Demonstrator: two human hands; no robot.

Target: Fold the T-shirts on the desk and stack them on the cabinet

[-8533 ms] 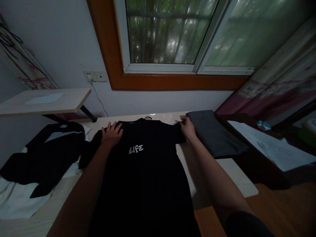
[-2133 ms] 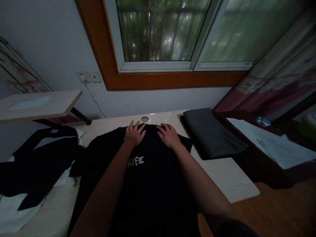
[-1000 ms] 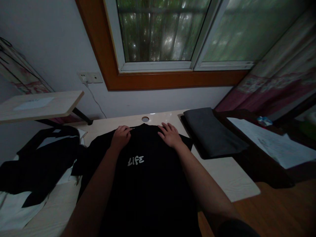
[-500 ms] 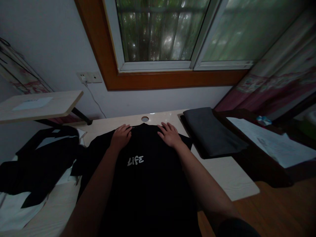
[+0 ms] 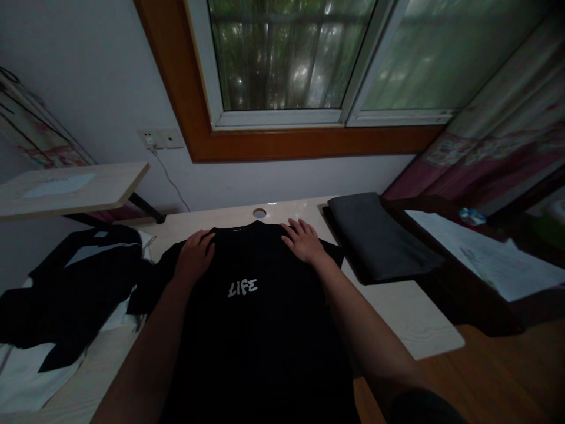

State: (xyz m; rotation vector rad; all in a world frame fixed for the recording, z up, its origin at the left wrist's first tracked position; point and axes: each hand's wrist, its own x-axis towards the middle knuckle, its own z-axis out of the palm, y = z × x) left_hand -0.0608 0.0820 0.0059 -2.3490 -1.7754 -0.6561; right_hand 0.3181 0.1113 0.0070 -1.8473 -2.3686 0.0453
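Both hands lie flat and open, palms down, gripping nothing. Left hand (image 5: 194,254) presses the left shoulder of the black T-shirt (image 5: 260,330); right hand (image 5: 303,241) presses the right shoulder, fingers spread. This soft matte garment lies face up along the pale, smooth tabletop (image 5: 410,318), collar at the far edge, white "LIFE" lettering (image 5: 242,288) on the chest. Folded dark grey fabric (image 5: 379,238), a flat rectangle, sits right. Rumpled black-and-white clothing (image 5: 70,282) lies left.

The black T-shirt (image 5: 265,330) runs off the picture's bottom edge.
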